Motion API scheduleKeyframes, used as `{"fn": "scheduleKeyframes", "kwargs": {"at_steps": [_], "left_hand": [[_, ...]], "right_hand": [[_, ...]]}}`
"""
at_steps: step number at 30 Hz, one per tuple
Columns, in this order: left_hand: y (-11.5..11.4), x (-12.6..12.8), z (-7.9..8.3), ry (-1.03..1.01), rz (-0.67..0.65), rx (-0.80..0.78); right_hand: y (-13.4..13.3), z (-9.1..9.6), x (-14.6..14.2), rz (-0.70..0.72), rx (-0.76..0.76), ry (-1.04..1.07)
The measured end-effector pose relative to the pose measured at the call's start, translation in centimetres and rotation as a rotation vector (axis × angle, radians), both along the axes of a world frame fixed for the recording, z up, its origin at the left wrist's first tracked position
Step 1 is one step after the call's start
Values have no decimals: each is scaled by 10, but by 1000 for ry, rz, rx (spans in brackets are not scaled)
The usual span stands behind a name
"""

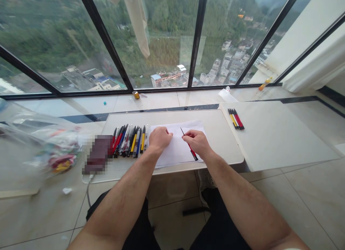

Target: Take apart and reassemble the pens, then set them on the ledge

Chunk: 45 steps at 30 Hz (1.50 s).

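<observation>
I am holding a red pen (189, 145) in my right hand (198, 142), fingers pinching its barrel, the tip pointing up and away over the white paper (178, 149) that is lying in the middle of the low surface (218, 135). My left hand (160, 138) is resting on the paper's left edge as a loose fist, gripping nothing and pinning the sheet. Just left of the paper, a long row of pens (129, 140) in red, blue, yellow and black is lying side by side, seemingly not yet handled. Well to the right of the paper, on the adjoining board (280, 138), a small group of pens (236, 119) is sitting apart, yellow and red, looking like the ones already dealt with. Judging by the two piles, I am early in the work: a few set aside, one in hand, most remaining. I cannot tell whether any marks are showing on the paper. Far left of the paper, a clear plastic bag (43, 142) is lying on the floor.
</observation>
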<state>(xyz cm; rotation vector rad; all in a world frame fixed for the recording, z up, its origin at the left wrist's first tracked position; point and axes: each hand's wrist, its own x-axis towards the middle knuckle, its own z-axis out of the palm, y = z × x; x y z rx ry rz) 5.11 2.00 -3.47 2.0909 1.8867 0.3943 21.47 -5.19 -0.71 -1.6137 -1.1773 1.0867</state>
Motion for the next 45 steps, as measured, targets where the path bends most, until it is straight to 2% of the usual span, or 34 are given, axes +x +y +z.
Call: {"fn": "scheduleKeyframes", "kwargs": {"at_steps": [4,6,8,10,12,14,18,22,27,31,34,38,41,45], "left_hand": [[1,-3,4,-50,23,31],[0,-4,8,-154,55,22],[-1,-4,13,-378,100,-67],[-5,-3,19,-686,123,-239],[-12,-2,24,-966,104,-410],[-19,-2,27,-1138,76,-499],[-28,-3,31,-1266,79,-509],[-22,-10,36,-1366,117,-435],[-4,-27,42,-1444,305,-176],[3,-37,45,-1422,397,-105],[0,-38,45,-1326,385,-151],[-8,-38,40,-1180,297,-235],[-11,-41,34,-1071,257,-249],[-12,-49,30,-1026,245,-234]], "right_hand": [[0,-1,0,3,2,-6],[1,-2,0,6,3,5],[0,-2,-1,18,10,28],[0,-2,-4,44,26,59],[0,-3,-8,81,43,82],[0,-4,-13,121,58,96],[0,-7,-20,185,70,105],[-1,-8,-23,215,59,93],[-3,-9,-19,238,37,10],[7,-15,-15,138,42,-52],[22,-22,-15,48,37,-98],[42,-31,-24,-31,-7,-117],[52,-33,-33,-49,-3,-205],[58,-34,-42,-30,-9,-330]]}}
